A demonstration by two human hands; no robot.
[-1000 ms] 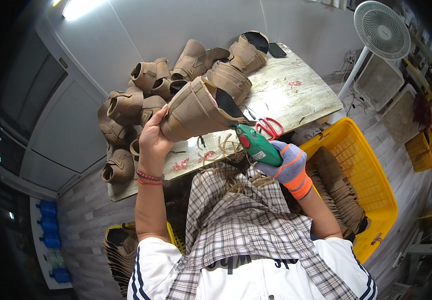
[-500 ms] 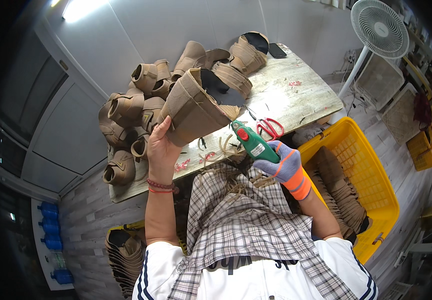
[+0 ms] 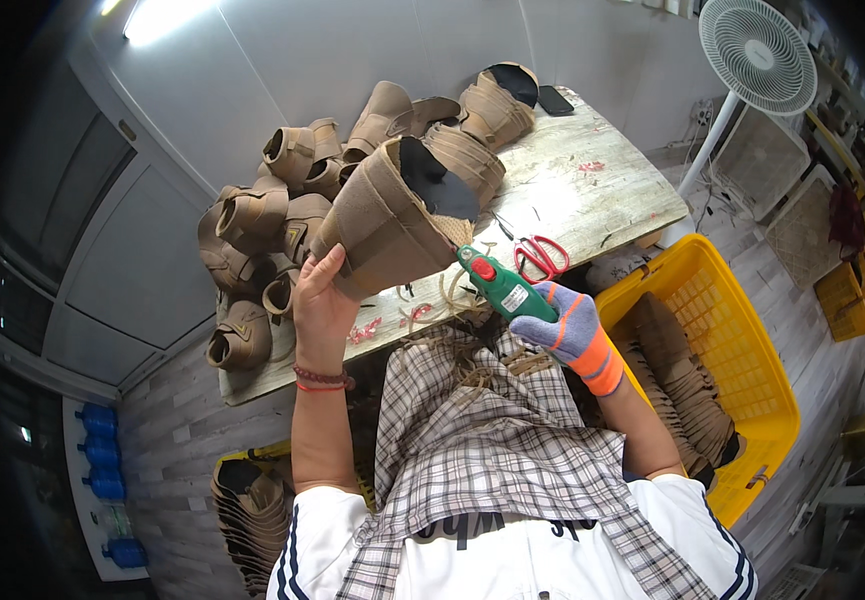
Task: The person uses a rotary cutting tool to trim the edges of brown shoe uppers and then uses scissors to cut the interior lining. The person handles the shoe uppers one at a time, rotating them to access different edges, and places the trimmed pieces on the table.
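One tan boot upper point(image 3: 392, 225) is up in the air, and the bare left hand point(image 3: 320, 300) has its grip clamped on the lower edge, fingers wrapped under the tan fabric. It is a ribbed, strap-banded piece with a black lining showing at its open mouth, tilted above the bench point(image 3: 592, 190). The right hand point(image 3: 564, 328), in a grey glove with orange bands, is clenched around one green hot-glue gun point(image 3: 500, 285), its red-tipped nozzle pressed right at the upper's edge. Just beyond that grip lies one pair of red-handled scissors point(image 3: 540, 256). Behind the left grip sits a heap of matching tan uppers point(image 3: 282, 215), about ten, too tangled for an exact count. Right of the gloved grip stands one yellow basket point(image 3: 742, 350) with more brown pieces stacked inside. One white fan point(image 3: 757, 55) stands far off.
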